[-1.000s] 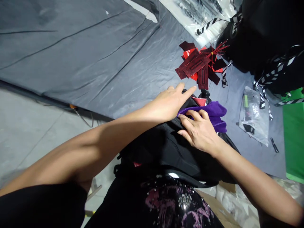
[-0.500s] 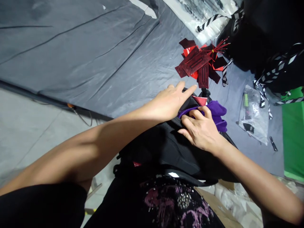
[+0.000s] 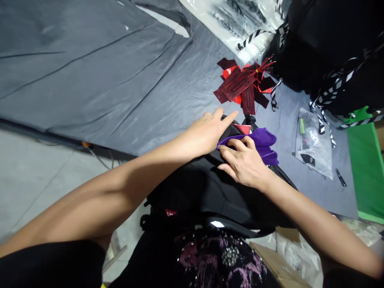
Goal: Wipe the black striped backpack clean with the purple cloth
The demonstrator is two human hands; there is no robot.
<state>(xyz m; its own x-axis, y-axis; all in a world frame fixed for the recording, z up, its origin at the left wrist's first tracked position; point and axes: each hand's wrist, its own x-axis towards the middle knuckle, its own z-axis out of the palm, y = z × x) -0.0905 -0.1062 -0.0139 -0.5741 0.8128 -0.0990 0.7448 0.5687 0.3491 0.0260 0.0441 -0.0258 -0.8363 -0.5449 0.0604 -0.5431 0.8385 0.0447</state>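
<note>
A black bag (image 3: 192, 192), which looks like a backpack, lies against my body at the table's edge. My left hand (image 3: 208, 130) rests at its upper edge, with the fingers apart and the index finger stretched out; part of the hand's underside is hidden. On a purple cloth (image 3: 265, 144) at the bag's top, my right hand (image 3: 244, 160) presses with bent fingers, gripping the cloth along the bag's edge. A pink-red patch (image 3: 242, 129) and a black buckle (image 3: 249, 119) show just beyond the hands.
Dark red tags (image 3: 240, 86) with red ties lie in a pile past the bag. Black bags with striped cords (image 3: 339, 86) stand at the right. Nearby are a clear plastic pouch (image 3: 315, 144), a small black tool (image 3: 341, 177) and a green box (image 3: 366, 172). Grey cloth (image 3: 99, 80) covers the table.
The view has shifted slightly, so the scene sits a little further left. My right fingers have moved slightly along the purple cloth's edge; my left hand keeps nearly the same place on the bag.
</note>
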